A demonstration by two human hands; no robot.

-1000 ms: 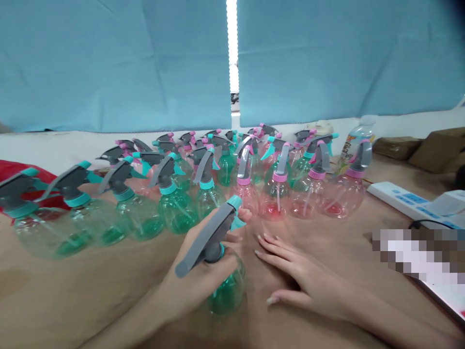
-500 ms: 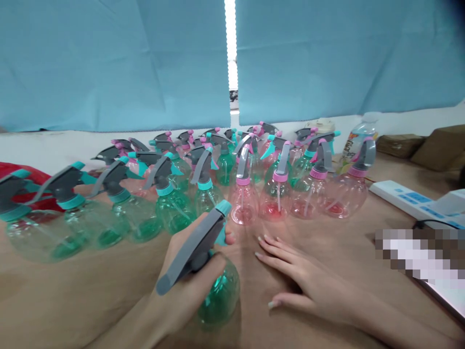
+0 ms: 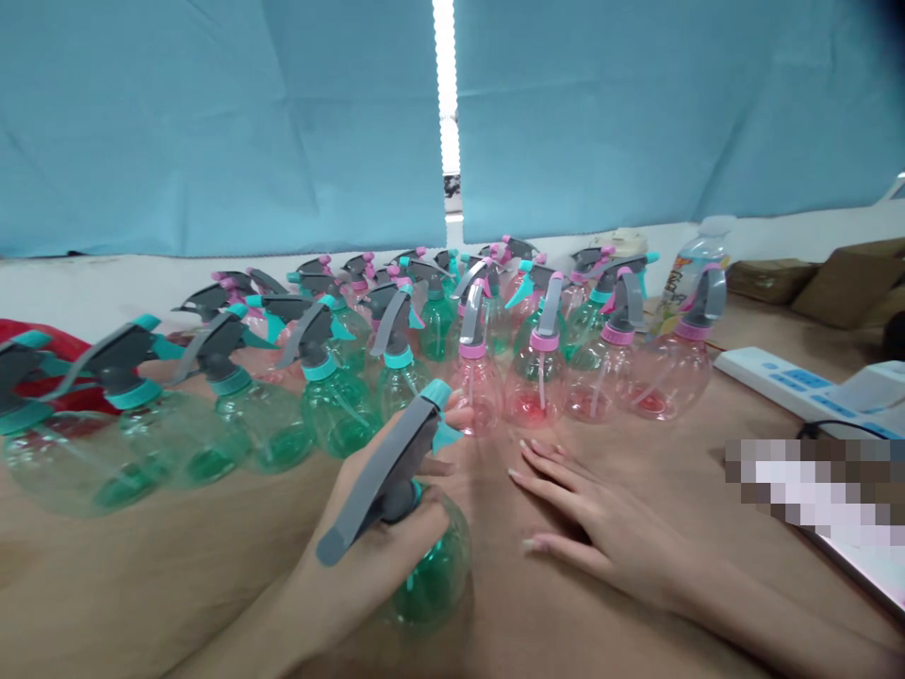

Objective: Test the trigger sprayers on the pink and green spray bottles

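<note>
The green spray bottle [image 3: 435, 575] has shifted slightly right and up since half a second ago, and the right hand [image 3: 594, 514] has slid a bit farther in. The left hand [image 3: 360, 566] is wrapped tight round the bottle's neck under the grey trigger head, index finger out by the teal nozzle. The bottle stands near centre on the brown table [image 3: 141, 585], slightly tilted. The right hand lies flat and empty, fingers spread, just right of the bottle. Beyond are green bottles [image 3: 339, 410] on the left and pink bottles [image 3: 541, 396] on the right. A blue curtain [image 3: 212, 123] hangs at the far side and a white keypad [image 3: 784, 382] lies at right.
</note>
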